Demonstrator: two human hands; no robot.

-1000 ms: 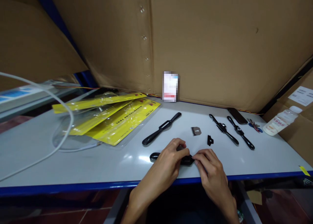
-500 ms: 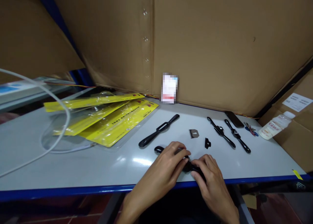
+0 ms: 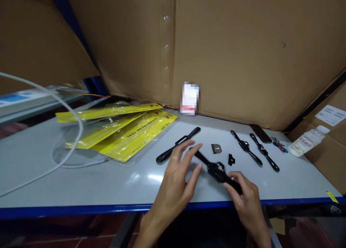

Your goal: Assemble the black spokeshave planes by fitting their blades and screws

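Cardboard walls (image 3: 243, 42) behind, grey worktop (image 3: 129, 190) below; clock read from the held tool. Yellow packs (image 3: 146, 132) piled at 10 o'clock. Left hand (image 3: 173, 183) at 9 – fingers spread, grasping nothing, by the held tool's far end, contact can't tell. Black two-handled frame (image 3: 168, 153) at 10, partly behind that hand. Held black tool (image 3: 214, 171) slants 10 to 4. Metal blade (image 3: 214, 149) at 12, small black plate (image 3: 231, 159) about 2. Right hand (image 3: 245, 195) at 4 – gripping the near handle. Two similar tools (image 3: 244, 145), phone (image 3: 261, 133), keys (image 3: 280, 146), bottle (image 3: 305, 143), all around 2.
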